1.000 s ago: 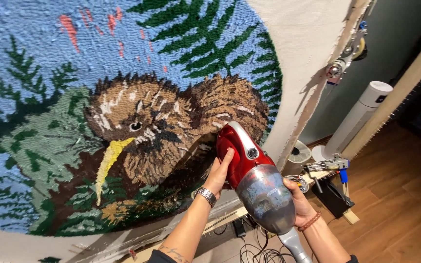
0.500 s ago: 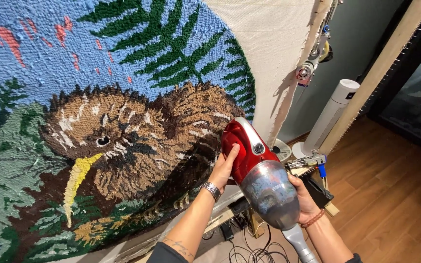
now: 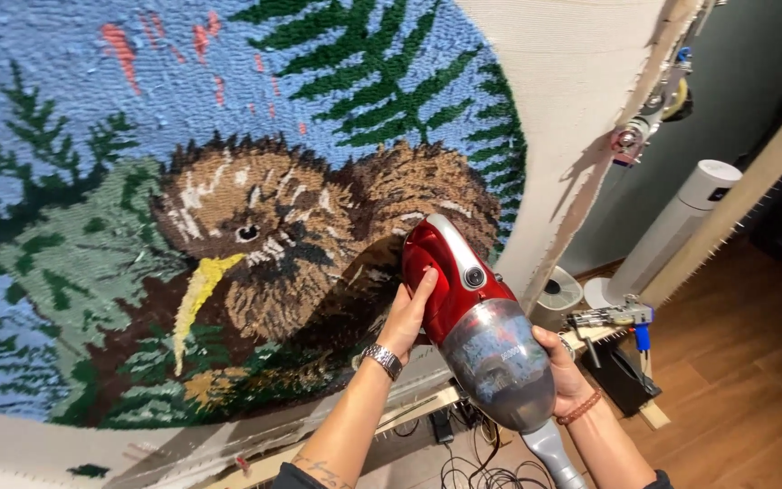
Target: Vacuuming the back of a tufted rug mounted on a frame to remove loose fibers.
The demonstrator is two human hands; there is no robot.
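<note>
Vacuum [image 3: 477, 330]: long axis slanted, nose against rug [image 3: 228, 226]. Left hand [image 3: 409, 317] fingers wrapped on red nose; right hand [image 3: 561, 369] gripped round grey body, lower-right.

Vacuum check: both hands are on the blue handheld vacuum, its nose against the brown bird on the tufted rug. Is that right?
Not quite: the vacuum is red with a grey dust cup, not blue, as the head view shows. The rest holds: the left hand rests on its red front, the right hand grips the rear, and its nose is against the brown bird on the rug.
</note>
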